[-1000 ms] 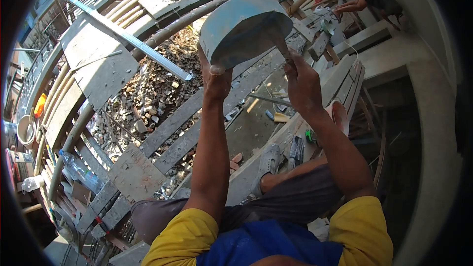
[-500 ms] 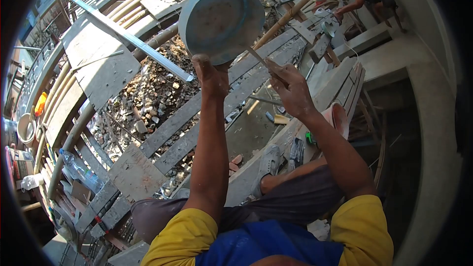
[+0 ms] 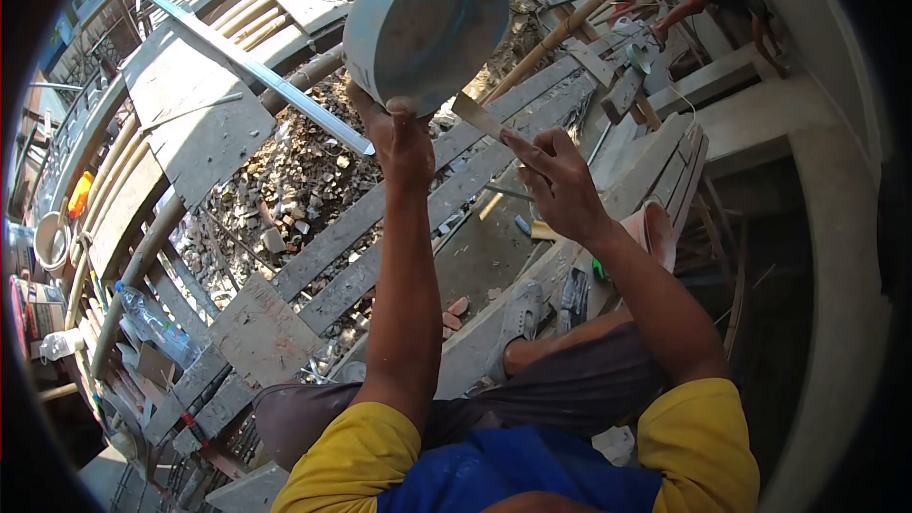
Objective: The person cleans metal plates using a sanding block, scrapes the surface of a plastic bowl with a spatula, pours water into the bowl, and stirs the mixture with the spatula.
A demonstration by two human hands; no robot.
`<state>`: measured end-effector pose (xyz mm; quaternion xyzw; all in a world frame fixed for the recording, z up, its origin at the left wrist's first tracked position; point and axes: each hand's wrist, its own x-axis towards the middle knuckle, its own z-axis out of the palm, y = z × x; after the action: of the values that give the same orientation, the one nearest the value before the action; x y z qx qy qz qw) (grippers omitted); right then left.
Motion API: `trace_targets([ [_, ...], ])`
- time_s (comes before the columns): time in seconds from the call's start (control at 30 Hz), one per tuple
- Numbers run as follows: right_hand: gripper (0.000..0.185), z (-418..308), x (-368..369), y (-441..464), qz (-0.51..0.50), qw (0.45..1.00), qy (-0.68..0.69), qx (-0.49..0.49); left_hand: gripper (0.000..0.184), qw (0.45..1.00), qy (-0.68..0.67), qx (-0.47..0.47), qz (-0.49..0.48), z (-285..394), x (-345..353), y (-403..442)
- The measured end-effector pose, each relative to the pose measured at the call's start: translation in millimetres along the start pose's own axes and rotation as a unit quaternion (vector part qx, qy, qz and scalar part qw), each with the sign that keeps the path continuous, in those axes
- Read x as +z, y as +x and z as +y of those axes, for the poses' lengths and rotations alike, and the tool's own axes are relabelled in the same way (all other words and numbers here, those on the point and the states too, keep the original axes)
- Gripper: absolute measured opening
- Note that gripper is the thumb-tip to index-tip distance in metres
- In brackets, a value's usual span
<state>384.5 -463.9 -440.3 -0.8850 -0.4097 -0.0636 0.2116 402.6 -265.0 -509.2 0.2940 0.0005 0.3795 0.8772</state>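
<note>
Fingers of the right hand (image 3: 560,185) are wrapped around the handle end of a flat scraper (image 3: 480,119), index finger stretched along it. Left hand (image 3: 401,138) has a round blue-grey basin (image 3: 442,33) propped up from below, thumb by the lower edge, the rest of those fingers mostly hidden behind it. So the basin is up in the air at arm's length, tipped so you can see its dirty inside. Scraper tip is right by the lower rim; honestly can't tell if they're touching.

Down below, there's a crossed leg in dark trousers (image 3: 560,361) and a grey shoe (image 3: 520,323) on a pale board. Just past the right forearm sits a pinkish bucket (image 3: 655,233), lying tilted. Off to the left is a clear plastic bottle (image 3: 157,328) on its side.

Further out, long grey planks (image 3: 332,261) run beside a heap of rubble (image 3: 309,171), with a shiny metal bar (image 3: 275,85) slanting over its edge. Way back, top right, another person (image 3: 727,0) in a dark top is bending over, one arm reaching down.
</note>
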Motion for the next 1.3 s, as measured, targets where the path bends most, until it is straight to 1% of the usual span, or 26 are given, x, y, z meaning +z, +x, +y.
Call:
trace_targets([
  [0.03, 0.057, -7.4, 2.5, 2.3, 0.028, 0.998, 0.059, -0.001, 0.111, 0.997, 0.065, 0.042, -0.029, -2.2, 0.7, -0.3],
  [0.07, 0.057, -11.9, 4.3, 3.0, 0.029, 0.998, 0.057, 0.003, 0.111, 0.997, 0.063, 0.038, -0.032, -2.6, 2.1, -2.5],
  [0.13, 0.059, -17.9, 6.5, 4.3, -0.008, 0.997, 0.076, -0.028, 0.117, 0.982, 0.136, 0.042, -0.124, -1.4, 4.1, -8.5],
  [0.2, 0.057, -9.5, 7.1, 5.8, 0.005, 0.998, 0.061, -0.022, 0.120, 0.985, 0.104, 0.022, -0.134, 8.4, 16.1, -12.0],
  [0.27, 0.053, 0.5, 0.8, 9.3, 0.104, 0.994, -0.002, -0.024, 0.122, 0.989, 0.078, 0.015, -0.124, 15.3, 19.1, -10.2],
  [0.3, 0.047, -4.3, -4.0, 10.2, 0.160, 0.987, 0.013, -0.009, 0.123, 0.990, 0.071, 0.012, -0.121, 19.4, 18.8, -8.2],
  [0.33, 0.047, -3.8, -2.3, 10.7, 0.158, 0.987, 0.015, -0.012, 0.123, 0.991, 0.063, 0.010, -0.119, 23.7, 18.5, -6.3],
  [0.4, 0.043, -3.6, -0.4, 9.1, 0.150, 0.985, 0.075, -0.025, 0.123, 0.988, 0.076, 0.011, -0.132, 26.3, 15.6, -5.3],
  [0.43, 0.040, -2.8, -6.0, 9.3, 0.001, 0.997, 0.063, 0.033, 0.123, 0.987, 0.079, 0.010, -0.138, 26.2, 14.6, -4.9],
  [0.47, 0.040, -5.9, -10.1, 9.6, 0.003, 0.997, 0.062, 0.036, 0.123, 0.989, 0.071, 0.012, -0.129, 24.3, 14.1, -4.5],
  [0.57, 0.040, -14.4, -15.8, 15.4, 0.158, 0.987, 0.033, 0.002, 0.123, 0.990, 0.077, 0.014, -0.122, 23.0, 13.5, -4.7],
  [0.6, 0.040, -14.0, -16.1, 17.1, 0.157, 0.987, 0.033, -0.001, 0.124, 0.988, 0.092, 0.014, -0.122, 24.2, 13.5, -4.5],
  [0.67, 0.042, -11.3, -16.0, 17.4, 0.032, 0.998, 0.037, 0.028, 0.124, 0.990, 0.069, 0.020, -0.120, 21.3, 13.3, -4.0],
  [0.7, 0.040, -3.2, -13.6, 15.7, -0.038, 0.998, -0.018, 0.052, 0.125, 0.992, 0.046, 0.025, -0.118, 19.3, 13.8, -3.5],
  [0.73, 0.040, -0.7, -14.1, 13.9, -0.036, 0.998, -0.018, 0.053, 0.125, 0.991, 0.045, 0.025, -0.120, 17.4, 13.4, -3.4],
  [0.8, 0.040, -9.3, -19.0, 19.9, 0.120, 0.990, 0.016, 0.068, 0.125, 0.996, 0.024, 0.027, -0.079, 15.1, 11.3, -3.2],
  [0.83, 0.040, -7.3, -18.6, 20.7, 0.116, 0.991, 0.016, 0.066, 0.125, 0.995, 0.025, 0.033, -0.088, 9.4, 5.9, -0.6],
  [0.9, 0.039, 0.6, -16.1, 17.9, 0.087, 0.978, 0.070, 0.178, 0.124, 0.996, -0.001, 0.024, -0.090, 4.6, 2.9, -2.2],
  [0.93, 0.039, 4.7, -11.1, 13.1, 0.088, 0.978, 0.069, 0.178, 0.122, 0.995, -0.029, 0.014, -0.097, 1.9, 3.0, -2.7],
  [1.0, 0.033, 2.3, -3.3, 9.9, -0.024, 0.994, 0.091, 0.060, 0.120, 0.995, -0.025, 0.007, -0.099, 0.2, -3.6, 0.8],
  [1.03, 0.031, 2.9, -7.5, 11.6, 0.003, 0.999, 0.046, 0.013, 0.118, 0.995, -0.019, 0.000, -0.097, -0.8, -7.8, 2.9],
  [1.07, 0.031, -2.3, -12.9, 15.2, 0.002, 0.999, 0.047, 0.012, 0.118, 0.995, -0.018, 0.001, -0.095, 0.5, -7.9, 3.6],
  [1.13, 0.030, -6.2, -22.6, 18.9, 0.099, 0.988, 0.046, 0.105, 0.111, 0.994, -0.058, -0.080, 0.057, 2.8, -7.4, 5.3],
  [1.17, 0.030, -3.9, -27.4, 18.6, 0.101, 0.986, 0.040, 0.126, 0.111, 0.994, -0.058, -0.078, 0.058, 3.1, -8.6, 4.8],
  [1.23, 0.031, -2.8, -33.7, 18.8, 0.111, 0.986, 0.039, 0.121, 0.105, 0.993, -0.028, -0.100, 0.057, 2.3, -9.9, 4.6],
  [1.3, 0.032, -1.6, -36.9, 20.1, 0.130, 0.984, 0.045, 0.113, 0.103, 0.991, -0.040, -0.117, 0.045, -3.4, -11.7, 3.5],
])
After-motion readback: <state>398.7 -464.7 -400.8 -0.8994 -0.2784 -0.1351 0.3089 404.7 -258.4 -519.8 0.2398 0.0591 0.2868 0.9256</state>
